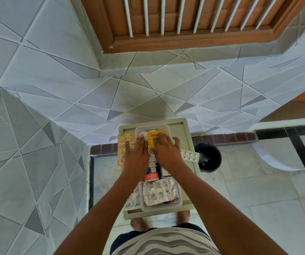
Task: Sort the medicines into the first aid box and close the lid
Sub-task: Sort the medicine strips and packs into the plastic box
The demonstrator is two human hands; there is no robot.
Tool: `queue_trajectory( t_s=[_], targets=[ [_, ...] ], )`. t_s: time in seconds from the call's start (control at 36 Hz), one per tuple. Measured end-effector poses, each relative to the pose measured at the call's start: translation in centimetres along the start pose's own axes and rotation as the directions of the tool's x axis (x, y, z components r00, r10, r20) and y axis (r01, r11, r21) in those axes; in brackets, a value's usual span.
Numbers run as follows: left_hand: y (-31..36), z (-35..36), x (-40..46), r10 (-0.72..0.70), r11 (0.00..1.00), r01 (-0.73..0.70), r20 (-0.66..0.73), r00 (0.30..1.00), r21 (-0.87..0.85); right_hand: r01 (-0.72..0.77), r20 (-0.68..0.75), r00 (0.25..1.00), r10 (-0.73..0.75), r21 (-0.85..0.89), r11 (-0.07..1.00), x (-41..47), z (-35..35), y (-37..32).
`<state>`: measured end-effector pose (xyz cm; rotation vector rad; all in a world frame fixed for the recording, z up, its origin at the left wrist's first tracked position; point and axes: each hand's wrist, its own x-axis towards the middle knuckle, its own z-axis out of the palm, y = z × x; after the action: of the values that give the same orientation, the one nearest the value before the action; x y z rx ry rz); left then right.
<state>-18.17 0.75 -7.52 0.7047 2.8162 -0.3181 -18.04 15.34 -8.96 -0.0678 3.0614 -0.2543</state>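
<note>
A clear plastic first aid box (179,200) stands open on a small beige table (186,131). Both hands are over its far end. My right hand (166,150) lies with straight fingers on a yellow medicine packet (152,139) in the box. My left hand (136,153) lies flat beside it, fingertips on silver foil strips (142,134). Nearer me the box holds small cartons (152,171) and silver blister strips (160,192). A gold blister sheet (124,142) lies left of the box, a white blister strip (190,155) to its right, and silver strips (133,199) at its near left.
A black waste bin (207,156) stands on the floor right of the table. Tiled walls close in on the left and behind. A wooden window with white bars (184,19) is above. My bare feet (138,223) are under the table's near edge.
</note>
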Motion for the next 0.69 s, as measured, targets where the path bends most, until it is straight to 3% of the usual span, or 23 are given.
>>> queue_trajectory(
  t_s=[0.08,0.19,0.31,0.39,0.47,0.56,0.61,0.69],
  targets=[
    [0.8,-1.0,0.3,-0.008,1.000,0.006,0.051,0.999,0.023,0.011,0.046,0.999,-0.012,0.034,0.999,-0.4,0.1,0.4],
    [0.6,-0.9,0.3,-0.038,0.998,0.037,-0.012,0.999,-0.043,0.053,0.023,0.998,-0.056,0.104,0.993,-0.5,-0.7,0.9],
    [0.0,-0.2,-0.8,-0.041,0.967,-0.010,-0.196,0.980,-0.254,0.119,-0.231,0.971,-0.066,0.223,0.968,-1.7,-1.6,2.3],
    [-0.7,-0.2,-1.9,-0.208,0.833,-0.031,-0.365,0.907,-0.552,-0.013,-0.354,0.923,0.151,0.362,0.932,-2.9,-1.5,4.0],
    [-1.9,0.1,-2.2,-0.489,0.612,0.037,-0.341,0.803,-0.790,-0.250,-0.240,0.899,0.366,0.405,0.879,-3.9,-1.1,5.7],
    [-3.6,1.6,-1.0,-0.637,0.448,0.244,-0.116,0.762,-0.860,-0.463,0.018,0.876,0.483,0.314,0.829,-4.5,-0.6,7.2],
    [-4.6,2.4,-0.3,-0.672,0.402,0.385,0.018,0.741,-0.831,-0.523,0.147,0.852,0.502,0.243,0.817,-4.7,-0.6,7.8],
    [-5.9,2.6,0.3,-0.664,0.436,0.482,0.090,0.742,-0.760,-0.533,0.207,0.842,0.498,0.176,0.828,-4.6,-0.5,8.1]
  ],
)
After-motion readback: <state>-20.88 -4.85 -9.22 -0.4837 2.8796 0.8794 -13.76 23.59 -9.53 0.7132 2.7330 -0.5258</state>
